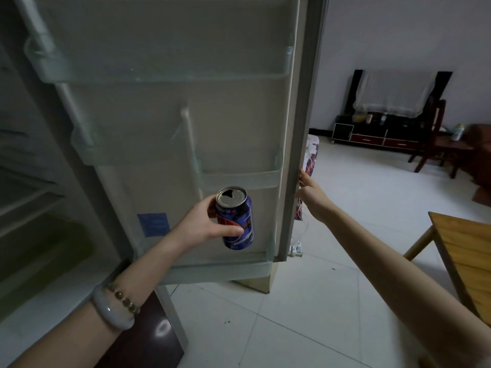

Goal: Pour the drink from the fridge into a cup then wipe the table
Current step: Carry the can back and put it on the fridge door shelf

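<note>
Left hand (204, 224) wrapped round upright can (235, 219), right hand (309, 193) fingers gripping fridge door (295, 166) edge

Your way left is blocked by the open fridge door (170, 134), its shelves jutting toward you. To your right, the tiled floor (332, 301) lies open up to the wooden table (467, 251) at the edge.

Dark TV stand (377, 136) against far wall, cloth-covered TV (393, 91) on top; wooden chair (435, 139) beside it; power strip (295, 249) on white tiled floor (318, 301).
</note>
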Motion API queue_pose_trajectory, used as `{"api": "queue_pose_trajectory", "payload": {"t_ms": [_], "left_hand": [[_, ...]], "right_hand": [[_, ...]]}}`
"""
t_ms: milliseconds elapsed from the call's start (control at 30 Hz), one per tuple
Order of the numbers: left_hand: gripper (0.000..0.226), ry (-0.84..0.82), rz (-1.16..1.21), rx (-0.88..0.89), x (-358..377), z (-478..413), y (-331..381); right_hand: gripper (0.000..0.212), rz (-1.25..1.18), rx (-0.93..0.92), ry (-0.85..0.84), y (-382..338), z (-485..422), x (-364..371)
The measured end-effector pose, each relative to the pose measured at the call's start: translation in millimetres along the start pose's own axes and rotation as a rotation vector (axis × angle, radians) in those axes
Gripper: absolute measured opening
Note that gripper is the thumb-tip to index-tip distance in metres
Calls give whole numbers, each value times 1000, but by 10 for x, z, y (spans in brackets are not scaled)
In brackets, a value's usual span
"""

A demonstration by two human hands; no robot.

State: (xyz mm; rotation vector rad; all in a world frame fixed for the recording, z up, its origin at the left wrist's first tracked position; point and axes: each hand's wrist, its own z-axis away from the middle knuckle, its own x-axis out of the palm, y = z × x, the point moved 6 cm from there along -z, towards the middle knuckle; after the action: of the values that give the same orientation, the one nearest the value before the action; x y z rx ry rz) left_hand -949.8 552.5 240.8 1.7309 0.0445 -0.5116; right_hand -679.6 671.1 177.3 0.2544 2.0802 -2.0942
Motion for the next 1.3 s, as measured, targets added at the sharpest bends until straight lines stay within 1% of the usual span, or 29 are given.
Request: {"api": "queue_pose_trajectory", "payload": {"t_ms": [167,267,433,600,900,1033,1133,1167,1233,1300], "left_hand": [[56,-13,10,-18,1,-193,-82],[59,-2,31,-34,-3,-308,-137],[61,75,41,-51,4,-490,-131],[53,162,44,-44,55,-676,-61],[53,258,40,-49,216,-899,17],[52,267,47,-67,288,-928,49],[51,285,47,-65,290,-935,92],[50,290,45,-65,284,-933,111],[49,289,32,-61,264,-936,160],[48,279,15,-61,233,-930,236]], "right_hand": [[100,-4,27,-32,-119,-153,53],[94,24,19,-68,-182,-261,68],[101,31,-9,-132,-190,-542,55],[92,20,-23,-174,-223,-761,25],[94,0,-36,-284,-210,-1096,-14],[94,-28,-34,-333,-261,-1124,-28],[100,36,-44,-319,-297,-1092,-69],[100,79,-73,-285,-331,-1064,-93],[91,150,-158,-147,-512,-915,-172],[79,214,-279,-76,-738,-697,-200]]}}
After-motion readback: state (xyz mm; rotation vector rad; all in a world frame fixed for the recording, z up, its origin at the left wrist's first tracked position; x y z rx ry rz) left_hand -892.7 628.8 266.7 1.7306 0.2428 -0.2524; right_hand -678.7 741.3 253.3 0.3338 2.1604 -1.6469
